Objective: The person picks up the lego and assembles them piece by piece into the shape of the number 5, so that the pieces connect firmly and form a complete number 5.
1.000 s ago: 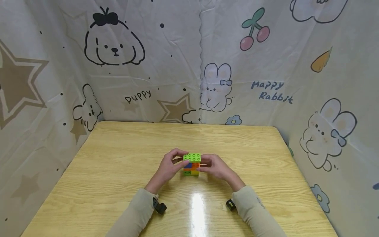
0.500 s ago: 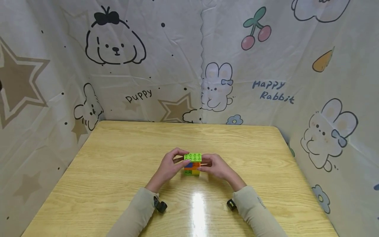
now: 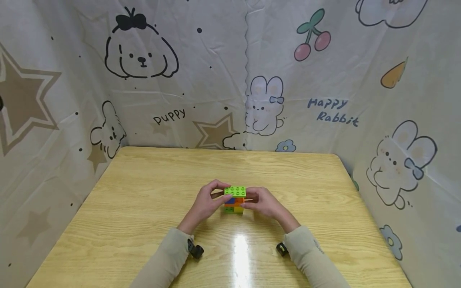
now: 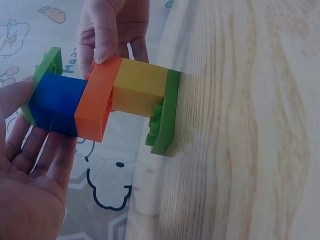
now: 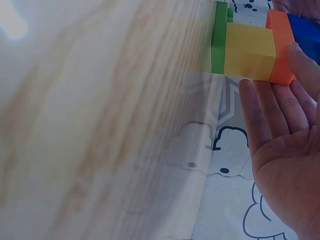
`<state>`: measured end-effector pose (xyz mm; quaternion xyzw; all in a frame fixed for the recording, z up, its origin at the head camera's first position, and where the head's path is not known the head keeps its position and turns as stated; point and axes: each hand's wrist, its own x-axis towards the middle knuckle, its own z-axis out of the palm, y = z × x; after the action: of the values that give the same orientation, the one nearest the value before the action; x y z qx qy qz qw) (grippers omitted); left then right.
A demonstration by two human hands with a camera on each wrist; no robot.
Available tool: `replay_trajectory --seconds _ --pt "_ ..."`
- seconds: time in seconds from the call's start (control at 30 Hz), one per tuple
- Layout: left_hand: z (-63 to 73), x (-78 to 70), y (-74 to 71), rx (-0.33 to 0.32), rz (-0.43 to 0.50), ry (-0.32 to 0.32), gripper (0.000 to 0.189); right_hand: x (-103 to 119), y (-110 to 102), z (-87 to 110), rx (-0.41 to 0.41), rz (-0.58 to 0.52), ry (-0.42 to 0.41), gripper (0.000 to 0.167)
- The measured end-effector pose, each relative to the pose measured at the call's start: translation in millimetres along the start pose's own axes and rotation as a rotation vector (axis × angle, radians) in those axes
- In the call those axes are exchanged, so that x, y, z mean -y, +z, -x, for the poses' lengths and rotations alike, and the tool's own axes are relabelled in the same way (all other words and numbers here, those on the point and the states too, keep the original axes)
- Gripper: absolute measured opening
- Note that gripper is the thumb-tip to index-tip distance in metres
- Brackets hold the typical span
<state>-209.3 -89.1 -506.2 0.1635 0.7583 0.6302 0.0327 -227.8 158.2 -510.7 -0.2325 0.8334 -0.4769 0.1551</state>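
Note:
A stack of toy building blocks stands upright at the middle of the table. Its base is a green plate (image 4: 164,117), topped by a yellow block (image 4: 140,87) at the right end. Above come an orange brick (image 4: 97,100), a blue block (image 4: 57,104) on the left, and a bright green plate (image 3: 235,191) on top. My left hand (image 3: 208,201) holds the upper end, thumb at the top plate's near edge and fingers behind the blue block. My right hand (image 3: 264,203) pinches the orange brick, its thumb on the near face and fingers at the back.
The pale wooden table (image 3: 162,172) stretches around the stack. A printed cloth (image 3: 216,60) hangs along its back and both sides. Small black cameras sit on the wrists, the left camera (image 3: 196,251) and the right camera (image 3: 282,249).

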Motion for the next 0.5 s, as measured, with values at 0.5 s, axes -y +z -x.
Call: replay_trajectory --seconds 0.5 --pt "-1.1 -0.6 -2.1 0.010 -0.043 0.010 0.027 -4.4 -0.1 -0.5 -0.005 0.008 0.012 0.032"
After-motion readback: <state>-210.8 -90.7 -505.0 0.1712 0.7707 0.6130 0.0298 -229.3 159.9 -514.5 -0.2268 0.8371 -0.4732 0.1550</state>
